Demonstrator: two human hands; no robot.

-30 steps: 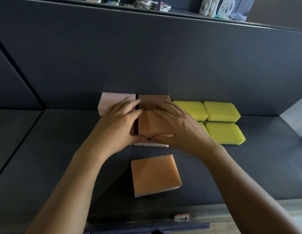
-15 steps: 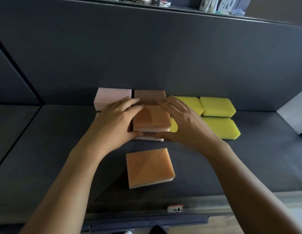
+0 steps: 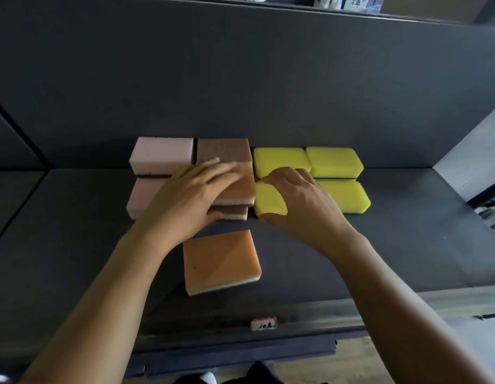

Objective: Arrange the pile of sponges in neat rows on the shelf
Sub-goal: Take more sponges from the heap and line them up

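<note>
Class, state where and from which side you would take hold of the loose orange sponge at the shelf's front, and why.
I'd pinch the loose orange sponge across its left and right side faces, coming straight down from above. It lies flat and alone on the shelf, so both faces look free.

Left hand (image 3: pixel 191 195) flat on stacked orange sponge (image 3: pixel 242 189); right hand (image 3: pixel 301 200) grips front-left yellow sponge (image 3: pixel 268 202).

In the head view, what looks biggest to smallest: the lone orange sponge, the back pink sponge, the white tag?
lone orange sponge (nearer the camera, so unsure)
back pink sponge
white tag
</note>
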